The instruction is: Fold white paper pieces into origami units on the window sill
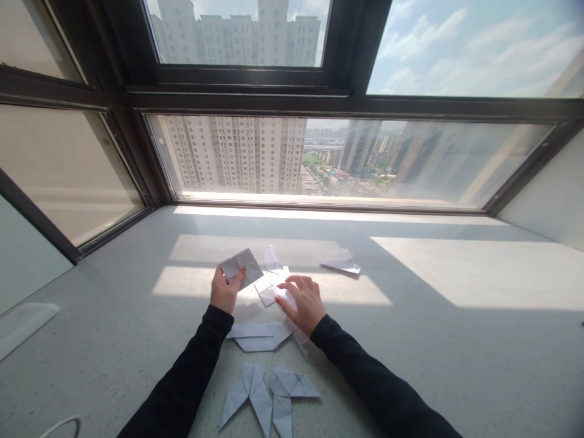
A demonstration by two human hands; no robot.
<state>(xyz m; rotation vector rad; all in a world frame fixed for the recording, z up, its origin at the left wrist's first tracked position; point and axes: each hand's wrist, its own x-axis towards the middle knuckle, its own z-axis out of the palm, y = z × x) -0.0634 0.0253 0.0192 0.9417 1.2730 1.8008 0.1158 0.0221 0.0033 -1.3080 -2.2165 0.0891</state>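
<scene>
Head cam: left hand [224, 294] has a gray folded paper square [252, 265] pinched above the windowsill [479, 353]. Right hand [303, 300] has fingertips at a white folded piece [266, 294] beside it, can't tell if that grip's closed. Looks like a paper-handling step; next move calls for light fingers imo.

The right hand [302, 300] could pass rightward over the sill [456, 353]; folded papers [260, 344] crowd the near side.

white cable [68, 419]: cut by bottom edge | folded sheet [267, 294]: partly behind right fingers [291, 288]
</scene>
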